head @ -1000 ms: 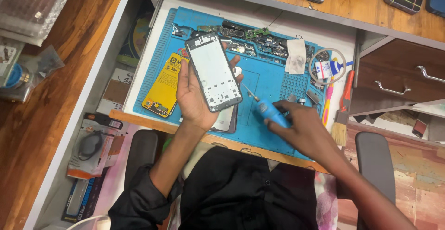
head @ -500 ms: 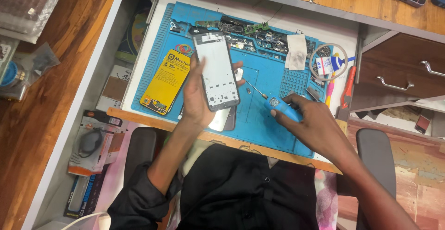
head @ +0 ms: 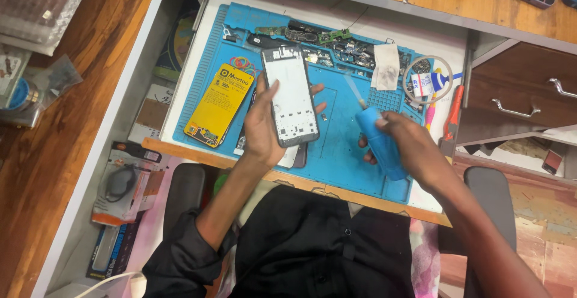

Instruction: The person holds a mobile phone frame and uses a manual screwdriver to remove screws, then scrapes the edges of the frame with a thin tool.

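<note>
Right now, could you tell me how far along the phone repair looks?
Done: the phone is stripped, with circuit boards lying loose on the blue mat. In hand: the left hand holds the bare phone frame, and the right hand holds a blue nozzle bottle beside it. Left: the boards are not yet back in the frame.

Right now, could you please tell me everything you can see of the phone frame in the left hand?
The phone frame is a flat rectangle with a dark rim and a pale inner face marked by small cut-outs and dark spots near its lower end. It looks like a stripped phone body, no screen fitted. The left hand holds it from the left side and beneath, fingertips curling over its right edge, above the blue work mat, its long axis pointing away from the person.
</note>
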